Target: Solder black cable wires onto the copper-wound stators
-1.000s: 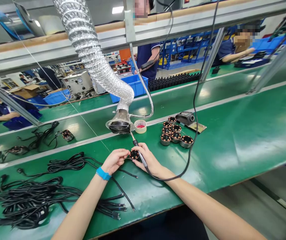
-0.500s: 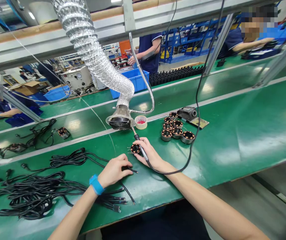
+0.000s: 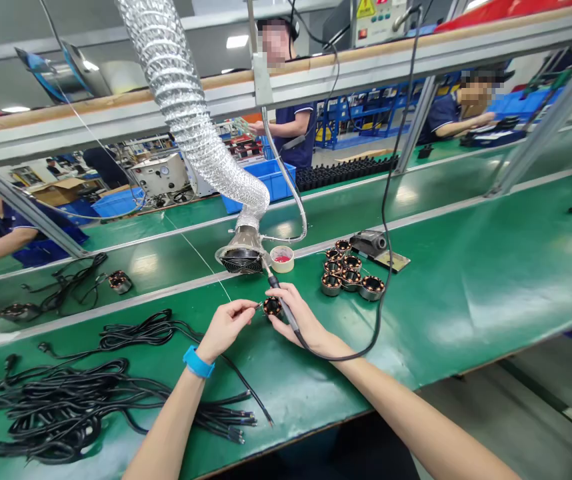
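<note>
My left hand [image 3: 229,327], with a blue band at its wrist, pinches the end of a black cable close to the stator's left side; the tip is too small to make out clearly. My right hand [image 3: 301,317] grips a soldering iron [image 3: 286,303] whose tip points up and away, beneath the fume hood [image 3: 241,252]. Fingers of that same hand also steady a small copper-wound motor stator [image 3: 272,307] on the bench. The iron's black cord loops over my right forearm. Left of my hands lies a heap of black power cables [image 3: 56,407] with stripped ends.
Several more stators [image 3: 351,263] stand to the right, near a soldering iron holder [image 3: 370,241]. A round tub [image 3: 282,259] with red contents sits beside the hood. A silver duct [image 3: 196,127] hangs overhead. Co-workers sit and stand beyond the green bench [image 3: 466,287].
My left hand has moved up and right with the cable end, from the bench to the stator's side. My right hand stays on the iron and stator. The view has tilted up slightly.
</note>
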`<act>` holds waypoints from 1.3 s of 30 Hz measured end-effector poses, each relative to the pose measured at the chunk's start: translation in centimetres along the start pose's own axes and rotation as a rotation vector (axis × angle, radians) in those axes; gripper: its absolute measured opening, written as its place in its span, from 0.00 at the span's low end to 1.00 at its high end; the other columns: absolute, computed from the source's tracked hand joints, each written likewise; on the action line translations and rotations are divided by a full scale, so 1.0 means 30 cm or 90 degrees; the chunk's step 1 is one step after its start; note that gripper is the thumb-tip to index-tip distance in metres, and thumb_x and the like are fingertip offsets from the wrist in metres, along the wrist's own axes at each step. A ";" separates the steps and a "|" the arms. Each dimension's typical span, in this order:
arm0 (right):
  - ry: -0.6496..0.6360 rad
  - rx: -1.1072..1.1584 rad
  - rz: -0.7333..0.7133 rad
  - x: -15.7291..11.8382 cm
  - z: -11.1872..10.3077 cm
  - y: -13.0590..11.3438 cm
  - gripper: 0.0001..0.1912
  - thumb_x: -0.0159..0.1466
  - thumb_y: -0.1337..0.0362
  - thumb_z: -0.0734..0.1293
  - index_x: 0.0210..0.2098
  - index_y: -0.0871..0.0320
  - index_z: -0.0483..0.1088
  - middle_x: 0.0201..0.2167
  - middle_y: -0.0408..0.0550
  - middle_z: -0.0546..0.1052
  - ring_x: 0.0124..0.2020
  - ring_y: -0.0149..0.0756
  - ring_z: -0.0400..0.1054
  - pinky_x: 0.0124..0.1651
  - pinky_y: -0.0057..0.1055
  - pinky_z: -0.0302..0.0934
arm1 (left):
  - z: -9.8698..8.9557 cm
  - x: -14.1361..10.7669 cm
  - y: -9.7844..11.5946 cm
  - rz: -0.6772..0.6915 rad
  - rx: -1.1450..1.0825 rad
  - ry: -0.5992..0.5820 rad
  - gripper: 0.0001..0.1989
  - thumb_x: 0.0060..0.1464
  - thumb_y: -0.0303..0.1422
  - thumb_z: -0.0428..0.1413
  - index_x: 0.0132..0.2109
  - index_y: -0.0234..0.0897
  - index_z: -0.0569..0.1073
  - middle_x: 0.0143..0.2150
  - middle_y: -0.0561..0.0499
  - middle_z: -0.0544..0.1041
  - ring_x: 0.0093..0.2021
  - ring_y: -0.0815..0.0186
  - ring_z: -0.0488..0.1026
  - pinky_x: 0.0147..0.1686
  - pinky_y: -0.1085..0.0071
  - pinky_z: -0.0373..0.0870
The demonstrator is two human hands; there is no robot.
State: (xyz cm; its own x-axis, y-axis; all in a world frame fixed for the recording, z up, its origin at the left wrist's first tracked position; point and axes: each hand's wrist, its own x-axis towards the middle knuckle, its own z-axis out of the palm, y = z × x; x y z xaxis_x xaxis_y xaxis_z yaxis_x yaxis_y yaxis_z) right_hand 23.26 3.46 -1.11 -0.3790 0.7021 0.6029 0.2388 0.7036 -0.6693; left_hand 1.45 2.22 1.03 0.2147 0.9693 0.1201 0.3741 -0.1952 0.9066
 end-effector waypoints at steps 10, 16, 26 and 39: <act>0.122 0.156 0.044 0.071 0.109 -0.063 0.18 0.63 0.73 0.64 0.51 0.50 0.65 0.47 0.46 0.61 0.35 0.27 0.71 0.44 0.31 0.70 | 0.023 -0.027 0.002 0.000 -0.078 0.050 0.13 0.57 0.40 0.59 0.39 0.33 0.78 0.28 0.51 0.74 0.29 0.68 0.69 0.32 0.73 0.65; 0.193 0.187 0.088 0.057 0.137 -0.061 0.16 0.63 0.71 0.65 0.49 0.50 0.66 0.47 0.46 0.61 0.35 0.28 0.72 0.43 0.31 0.71 | 0.038 -0.023 0.001 0.002 -0.101 0.117 0.12 0.56 0.39 0.60 0.36 0.33 0.79 0.25 0.52 0.74 0.28 0.69 0.68 0.32 0.73 0.64; 0.183 0.184 0.097 0.055 0.145 -0.059 0.17 0.61 0.74 0.65 0.48 0.51 0.65 0.45 0.45 0.63 0.32 0.26 0.71 0.42 0.30 0.70 | 0.043 -0.026 -0.001 -0.013 -0.145 0.121 0.12 0.54 0.39 0.62 0.36 0.33 0.79 0.25 0.52 0.75 0.27 0.69 0.69 0.31 0.73 0.64; 0.195 0.199 0.120 0.052 0.146 -0.069 0.16 0.61 0.72 0.66 0.47 0.52 0.65 0.43 0.44 0.64 0.32 0.27 0.71 0.41 0.30 0.70 | 0.044 -0.031 0.000 -0.024 -0.158 0.115 0.12 0.55 0.39 0.62 0.37 0.33 0.79 0.25 0.52 0.75 0.27 0.69 0.69 0.31 0.73 0.65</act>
State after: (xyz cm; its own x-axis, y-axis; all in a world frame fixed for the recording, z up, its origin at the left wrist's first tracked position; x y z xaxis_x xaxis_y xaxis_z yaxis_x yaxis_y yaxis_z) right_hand 18.26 2.61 -0.69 -0.0624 0.8474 0.5273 -0.0202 0.5271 -0.8496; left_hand 2.43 1.11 0.39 0.0333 0.9903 0.1346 0.1429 -0.1380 0.9801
